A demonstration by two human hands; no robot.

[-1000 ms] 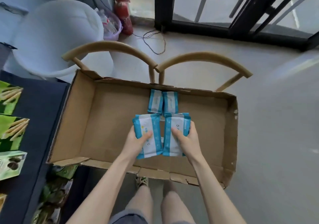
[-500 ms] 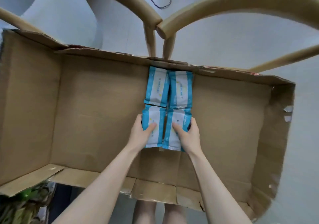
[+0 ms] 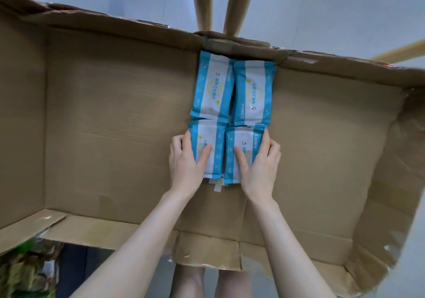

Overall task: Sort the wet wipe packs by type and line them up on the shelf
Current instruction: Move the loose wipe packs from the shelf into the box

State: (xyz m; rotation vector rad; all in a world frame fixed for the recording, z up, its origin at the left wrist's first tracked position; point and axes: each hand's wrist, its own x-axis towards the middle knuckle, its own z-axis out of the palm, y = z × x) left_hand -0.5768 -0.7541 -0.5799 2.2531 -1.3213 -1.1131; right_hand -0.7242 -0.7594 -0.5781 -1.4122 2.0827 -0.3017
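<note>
Four flat wet wipe packs, each white-faced with light-blue side bands and small printed marks, lying face up in a two-by-two block on the floor of a cardboard box [image 3: 115, 136]. Far-left pack [image 3: 211, 86] and far-right pack [image 3: 253, 93] lie side by side with their top ends against the far wall. Near-left pack [image 3: 217, 141] and near-right pack [image 3: 246, 136] abut them end to end; each is gripped at its outer edge, thumb on its face, by the left hand [image 3: 186, 159] and right hand [image 3: 259, 166].
</note>
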